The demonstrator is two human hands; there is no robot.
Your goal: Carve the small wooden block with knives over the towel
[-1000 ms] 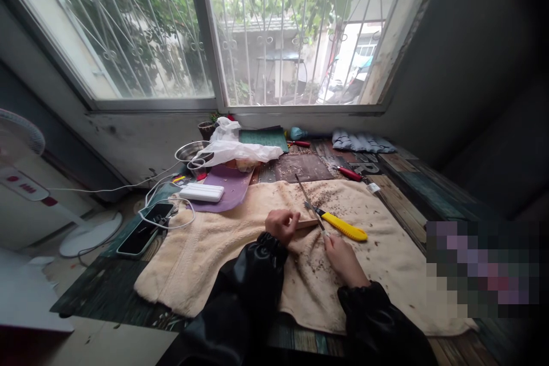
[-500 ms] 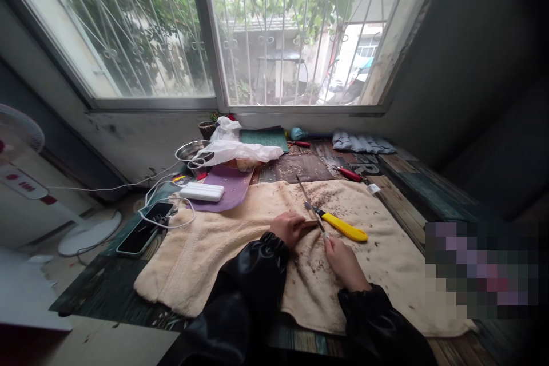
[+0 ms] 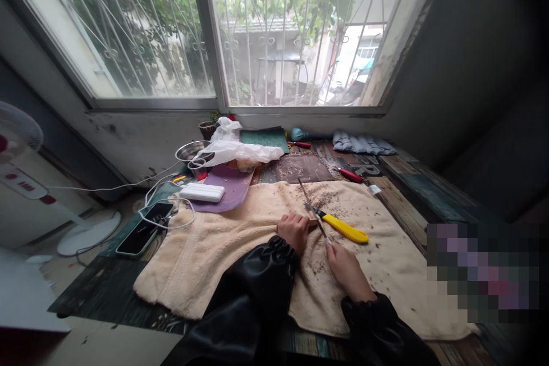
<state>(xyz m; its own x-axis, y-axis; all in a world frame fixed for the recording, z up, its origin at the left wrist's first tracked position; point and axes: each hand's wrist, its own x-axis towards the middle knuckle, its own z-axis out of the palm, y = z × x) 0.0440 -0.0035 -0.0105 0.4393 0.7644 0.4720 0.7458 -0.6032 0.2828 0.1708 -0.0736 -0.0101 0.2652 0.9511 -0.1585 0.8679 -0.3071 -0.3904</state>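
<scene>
My left hand is closed around a small brown piece of wood, pressing it down on the beige towel. Only one end of the wood sticks out past the fingers. In my right hand is the light handle of a long thin file; its dark blade lies across that end of the wood, pointing away from me. Just right of the file, a yellow utility knife rests on the towel. Brown shavings are scattered around both hands.
A white power bank with a cable and a phone lie on the left. Behind the towel are a purple mat, a white plastic bag, a green mat and a red-handled tool. A fan stands far left.
My left hand has shifted slightly right and turned, with the piece of wood showing less. My right hand and the file have slid a little toward me and to the right.
</scene>
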